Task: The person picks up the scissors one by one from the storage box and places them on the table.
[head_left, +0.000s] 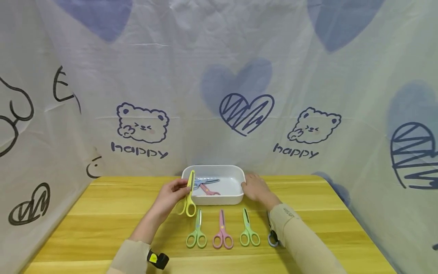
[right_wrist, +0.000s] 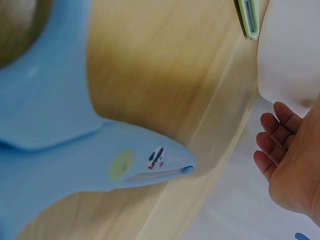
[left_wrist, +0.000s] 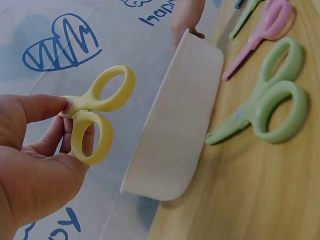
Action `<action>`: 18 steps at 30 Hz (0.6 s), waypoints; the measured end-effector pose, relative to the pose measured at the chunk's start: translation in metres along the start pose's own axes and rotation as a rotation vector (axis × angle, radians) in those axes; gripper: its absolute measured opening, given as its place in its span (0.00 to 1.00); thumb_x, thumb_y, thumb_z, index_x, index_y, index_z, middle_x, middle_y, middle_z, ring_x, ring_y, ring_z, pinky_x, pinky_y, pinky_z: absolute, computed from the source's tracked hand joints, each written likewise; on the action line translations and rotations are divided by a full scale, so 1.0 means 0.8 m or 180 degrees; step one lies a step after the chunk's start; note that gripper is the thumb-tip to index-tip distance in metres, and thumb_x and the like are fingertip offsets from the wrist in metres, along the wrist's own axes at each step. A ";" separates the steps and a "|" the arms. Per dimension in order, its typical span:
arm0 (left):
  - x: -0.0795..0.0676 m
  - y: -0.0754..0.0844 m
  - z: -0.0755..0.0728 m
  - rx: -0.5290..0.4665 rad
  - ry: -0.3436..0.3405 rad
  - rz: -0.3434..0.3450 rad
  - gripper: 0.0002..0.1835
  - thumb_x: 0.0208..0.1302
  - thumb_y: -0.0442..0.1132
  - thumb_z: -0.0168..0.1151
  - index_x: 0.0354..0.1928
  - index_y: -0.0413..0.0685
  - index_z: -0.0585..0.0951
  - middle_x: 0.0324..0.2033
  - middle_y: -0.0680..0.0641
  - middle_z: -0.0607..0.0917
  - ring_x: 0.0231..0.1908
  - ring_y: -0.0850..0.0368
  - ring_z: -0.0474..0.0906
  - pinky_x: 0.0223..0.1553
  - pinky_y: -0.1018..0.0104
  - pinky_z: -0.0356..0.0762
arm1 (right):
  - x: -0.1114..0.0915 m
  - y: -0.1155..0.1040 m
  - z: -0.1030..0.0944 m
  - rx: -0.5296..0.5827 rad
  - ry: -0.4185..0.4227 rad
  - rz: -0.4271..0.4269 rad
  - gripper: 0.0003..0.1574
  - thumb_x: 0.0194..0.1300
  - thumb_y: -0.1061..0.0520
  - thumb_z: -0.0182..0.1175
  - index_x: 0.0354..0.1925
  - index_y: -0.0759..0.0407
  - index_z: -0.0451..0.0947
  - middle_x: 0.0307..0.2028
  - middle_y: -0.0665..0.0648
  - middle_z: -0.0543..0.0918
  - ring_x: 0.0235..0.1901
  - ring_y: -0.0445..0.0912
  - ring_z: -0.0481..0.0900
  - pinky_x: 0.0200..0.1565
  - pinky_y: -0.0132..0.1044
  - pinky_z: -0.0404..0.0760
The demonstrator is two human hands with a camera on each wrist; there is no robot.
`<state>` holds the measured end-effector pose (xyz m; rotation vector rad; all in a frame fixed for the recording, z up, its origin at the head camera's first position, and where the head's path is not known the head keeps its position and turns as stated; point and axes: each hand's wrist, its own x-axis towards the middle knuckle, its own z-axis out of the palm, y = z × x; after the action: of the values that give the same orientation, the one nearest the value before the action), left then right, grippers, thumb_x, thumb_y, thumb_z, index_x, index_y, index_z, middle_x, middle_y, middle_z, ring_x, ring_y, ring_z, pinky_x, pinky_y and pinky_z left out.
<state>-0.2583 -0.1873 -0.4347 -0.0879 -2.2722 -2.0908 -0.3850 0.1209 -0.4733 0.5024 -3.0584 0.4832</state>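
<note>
My left hand (head_left: 170,196) pinches a pair of yellow scissors (head_left: 190,194) near the pivot, blades up and handle loops down, in front of the left end of a white plastic bin (head_left: 219,200). In the left wrist view both yellow loops face the camera. My right hand (head_left: 256,187) rests at the bin's right end with its thumb by the rim; the right wrist view shows its fingers loosely bent beside the wall. Inside the bin lie blue scissors (head_left: 207,181) and pink scissors (head_left: 208,190).
In front of the bin stand in a row green scissors (head_left: 196,232), pink scissors (head_left: 222,232), more green scissors (head_left: 249,230) and blue scissors (right_wrist: 135,155), partly covered by my right sleeve (head_left: 291,228). A printed cloth (head_left: 191,114) hangs behind the wooden table (head_left: 96,220).
</note>
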 end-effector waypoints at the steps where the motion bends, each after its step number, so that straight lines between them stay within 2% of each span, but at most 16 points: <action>1: -0.003 -0.001 -0.001 0.0009 0.0009 -0.0016 0.22 0.73 0.31 0.59 0.64 0.26 0.74 0.55 0.34 0.81 0.48 0.59 0.78 0.49 0.73 0.80 | -0.001 0.000 0.000 0.0001 0.0003 0.0004 0.33 0.79 0.50 0.43 0.69 0.72 0.69 0.67 0.69 0.75 0.68 0.63 0.68 0.70 0.60 0.65; 8: -0.023 -0.014 -0.007 0.0009 0.0067 -0.0111 0.22 0.71 0.29 0.61 0.63 0.24 0.75 0.54 0.33 0.82 0.45 0.58 0.79 0.47 0.73 0.81 | 0.000 0.002 0.001 0.0006 0.0011 0.0017 0.32 0.79 0.50 0.43 0.68 0.71 0.70 0.66 0.69 0.75 0.67 0.63 0.69 0.70 0.60 0.66; 18: -0.041 -0.037 -0.017 0.0081 0.0150 -0.0189 0.21 0.68 0.27 0.61 0.61 0.24 0.76 0.50 0.34 0.84 0.44 0.57 0.80 0.45 0.72 0.81 | 0.002 0.003 0.003 -0.0007 -0.0006 -0.0008 0.33 0.79 0.50 0.43 0.69 0.71 0.70 0.67 0.69 0.75 0.69 0.64 0.68 0.70 0.61 0.65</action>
<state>-0.2278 -0.2034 -0.4654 0.0301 -2.3013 -2.0678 -0.3869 0.1222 -0.4759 0.5069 -3.0595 0.4796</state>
